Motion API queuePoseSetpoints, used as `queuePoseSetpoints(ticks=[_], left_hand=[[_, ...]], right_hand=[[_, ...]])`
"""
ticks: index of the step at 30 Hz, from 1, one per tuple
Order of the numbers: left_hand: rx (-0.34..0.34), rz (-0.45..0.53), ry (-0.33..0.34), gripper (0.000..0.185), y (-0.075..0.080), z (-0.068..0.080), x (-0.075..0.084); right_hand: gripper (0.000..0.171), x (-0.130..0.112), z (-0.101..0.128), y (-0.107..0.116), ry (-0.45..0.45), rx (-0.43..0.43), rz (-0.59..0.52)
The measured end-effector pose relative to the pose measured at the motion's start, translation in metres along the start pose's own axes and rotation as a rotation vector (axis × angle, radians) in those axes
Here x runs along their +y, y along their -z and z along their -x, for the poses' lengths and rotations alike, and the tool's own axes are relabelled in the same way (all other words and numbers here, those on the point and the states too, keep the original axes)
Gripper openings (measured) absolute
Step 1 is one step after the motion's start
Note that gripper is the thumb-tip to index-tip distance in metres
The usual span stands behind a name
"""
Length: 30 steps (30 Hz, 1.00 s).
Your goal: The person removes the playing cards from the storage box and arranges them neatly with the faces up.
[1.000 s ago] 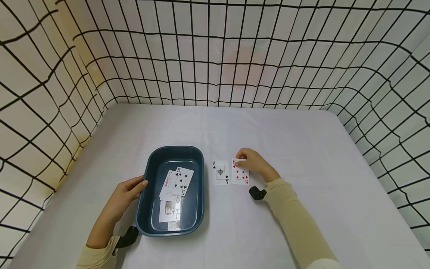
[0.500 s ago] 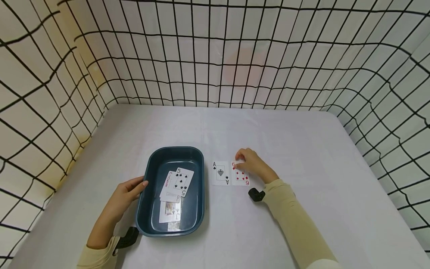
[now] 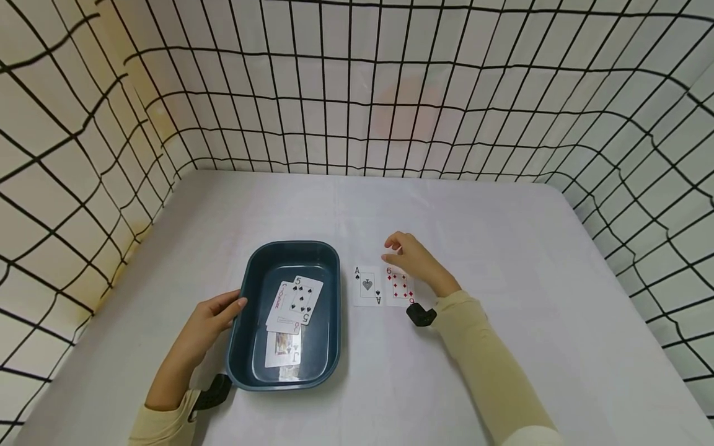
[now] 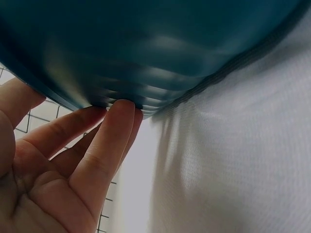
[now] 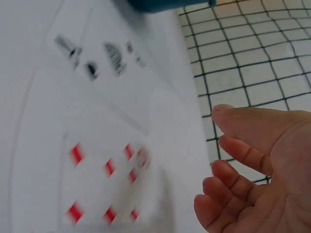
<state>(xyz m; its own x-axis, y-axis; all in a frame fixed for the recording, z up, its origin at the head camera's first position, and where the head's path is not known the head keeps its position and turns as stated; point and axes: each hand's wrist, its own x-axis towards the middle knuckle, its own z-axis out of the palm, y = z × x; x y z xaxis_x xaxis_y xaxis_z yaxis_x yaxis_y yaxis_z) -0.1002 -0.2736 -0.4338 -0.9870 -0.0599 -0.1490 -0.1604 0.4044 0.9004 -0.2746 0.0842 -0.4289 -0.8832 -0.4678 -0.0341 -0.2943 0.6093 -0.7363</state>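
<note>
While hands (image 3: 415,263) hover | table cards (image 3: 400,287): 2 | tray (image 3: 331,297) cards: 3

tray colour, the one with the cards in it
Dark teal tray; clearest in the head view.

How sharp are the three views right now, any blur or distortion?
Head view: sharp, but the grid walls bow like fisheye. Left wrist view: the tray is close and smeared. Right wrist view: the six of diamonds is motion-blurred; the right hand is sharper.
</note>
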Motion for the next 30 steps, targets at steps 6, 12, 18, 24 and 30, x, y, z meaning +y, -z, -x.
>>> queuePoseSetpoints(ticks=[6, 12, 18, 24, 30], left_hand=[[-0.008, 0.002, 0.007, 0.058, 0.001, 0.0, 0.0], [-0.012, 0.006, 0.012, 0.06, 0.0, -0.001, -0.001], [-0.012, 0.002, 0.014, 0.059, -0.001, 0.0, -0.001], [-0.005, 0.001, 0.015, 0.059, 0.0, -0.001, 0.0], [-0.017, 0.0, 0.025, 0.06, -0.001, 0.0, 0.001]], right_hand=[[0.033, -0.039, -0.008, -0.008, 0.076, -0.027, -0.012], [0.031, -0.078, -0.016, -0.023, 0.13, -0.058, -0.019], [0.034, -0.109, -0.02, -0.044, 0.18, -0.086, -0.047], [0.035, -0.132, -0.023, -0.071, 0.208, -0.136, -0.031], [0.036, -0.141, -0.023, -0.098, 0.13, -0.145, 0.043]])
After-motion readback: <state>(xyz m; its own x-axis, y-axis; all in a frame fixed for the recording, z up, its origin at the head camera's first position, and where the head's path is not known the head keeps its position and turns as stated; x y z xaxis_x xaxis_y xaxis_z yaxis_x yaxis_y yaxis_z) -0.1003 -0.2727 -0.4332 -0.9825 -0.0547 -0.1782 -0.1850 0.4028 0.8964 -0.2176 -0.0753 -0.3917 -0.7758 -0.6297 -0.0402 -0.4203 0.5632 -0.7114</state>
